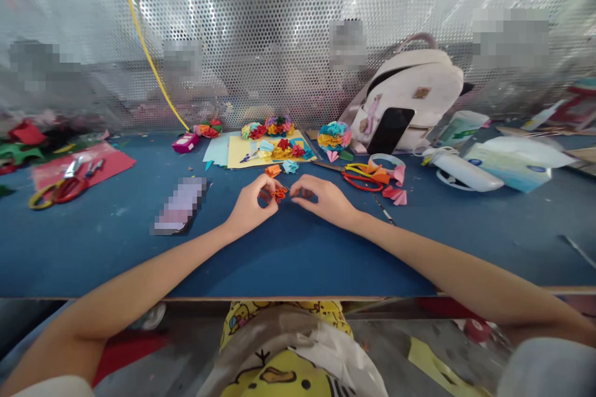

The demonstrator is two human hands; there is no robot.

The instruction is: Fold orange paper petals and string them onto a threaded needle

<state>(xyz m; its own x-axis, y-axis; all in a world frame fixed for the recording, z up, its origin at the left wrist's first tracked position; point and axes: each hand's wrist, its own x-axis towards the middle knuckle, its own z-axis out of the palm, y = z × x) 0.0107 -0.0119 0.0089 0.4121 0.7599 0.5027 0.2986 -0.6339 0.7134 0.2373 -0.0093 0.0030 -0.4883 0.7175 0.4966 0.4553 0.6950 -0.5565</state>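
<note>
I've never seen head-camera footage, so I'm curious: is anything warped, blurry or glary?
Head view: the left forearm and right forearm look stretched toward the edges; bright glare streaks the perforated sheet; pixelated blocks hide the lying phone's screen; the orange paper's folds look slightly soft.

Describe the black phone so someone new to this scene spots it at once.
On the blue table, find the white backpack at the back, right of centre. Against its lower front leans the black phone. It is propped up with a dark screen, whereas the pale-screened phone lies flat on the left.
</note>
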